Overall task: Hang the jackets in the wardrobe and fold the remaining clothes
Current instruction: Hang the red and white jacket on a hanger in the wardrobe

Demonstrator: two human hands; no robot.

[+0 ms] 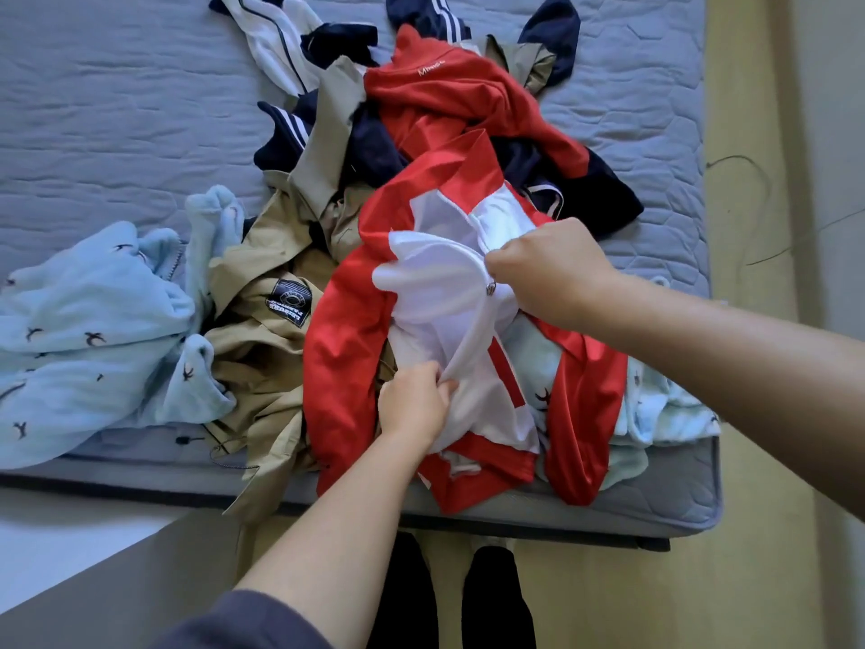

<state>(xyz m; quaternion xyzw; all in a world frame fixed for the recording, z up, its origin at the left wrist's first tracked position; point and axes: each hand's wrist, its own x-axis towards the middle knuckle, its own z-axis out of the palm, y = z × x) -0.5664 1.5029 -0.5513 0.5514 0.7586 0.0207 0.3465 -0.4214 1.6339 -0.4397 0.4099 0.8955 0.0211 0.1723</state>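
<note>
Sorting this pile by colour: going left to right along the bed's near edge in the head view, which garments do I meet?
light blue fleece → beige jacket → red and white jacket → second light blue fleece piece

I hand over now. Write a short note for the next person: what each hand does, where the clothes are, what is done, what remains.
Left hand grips the white front edge of the red and white jacket; right hand pinches the same edge by the zipper pull.
That jacket lies atop the pile on the mattress, with the beige jacket, light blue fleece and navy clothes unfolded.
Done: nothing visibly hung or folded.
Left: everything.
</note>
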